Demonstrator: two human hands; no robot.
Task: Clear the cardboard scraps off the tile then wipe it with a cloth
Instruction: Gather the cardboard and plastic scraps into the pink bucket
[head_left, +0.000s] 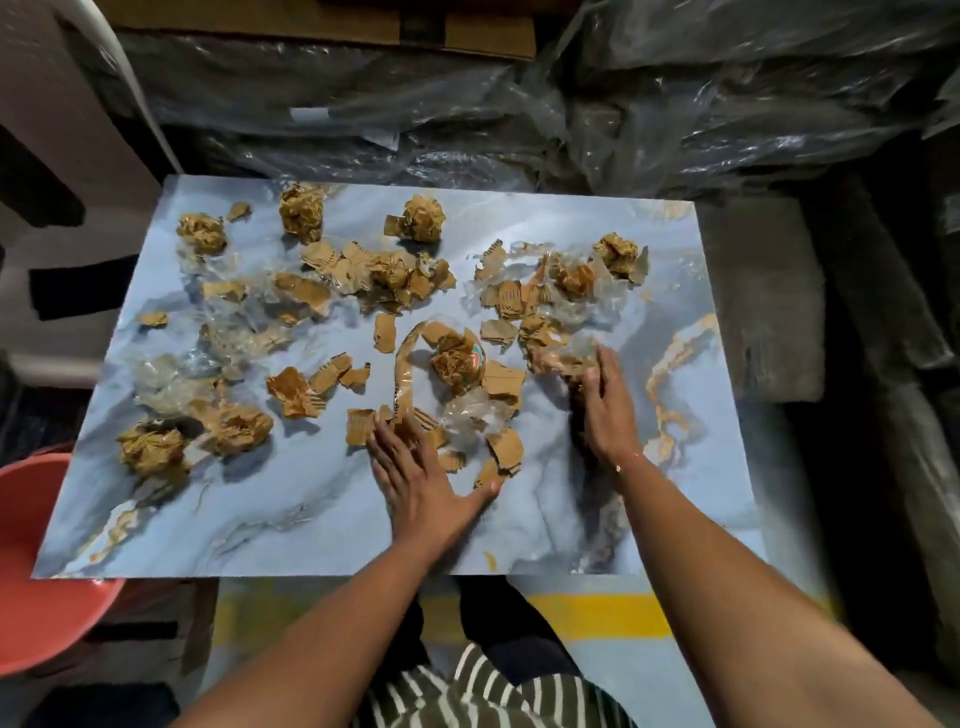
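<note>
We see the left hand (415, 480) spread flat on the tile (291, 525), palm down, fingers straight and fanned, thumb stretched out to the right. Its fingertips lie on flat cardboard scraps (363, 426) near the middle of the front half; the thumb tip touches a curled scrap (491, 475). It holds nothing, only presses.

The right hand (608, 410) stands on its edge, fingers straight and together, pointing away from us. Its fingertips meet a pile of scraps and crumpled clear plastic (558, 356). We note no curl in the fingers; whether the palm side touches anything, we cannot tell.

Between the two hands lie a clear plastic wad (475, 413), a torn cardboard piece (506, 447), and farther back a ring of brown tape strip (408, 358) beside a crumpled tape ball (457, 361).

The scraps cover most of the tile's back and middle: crumpled brown balls along the far edge (423, 218), more at the left front (153, 452), flat torn pieces and plastic film scattered among them. The front strip of the tile near us is bare blue-grey marble pattern with orange veins.

Beyond the tile: a red-orange tub (36, 561) at the lower left, dark plastic-wrapped bundles (675, 104) behind, and a striped garment (493, 691) below.
</note>
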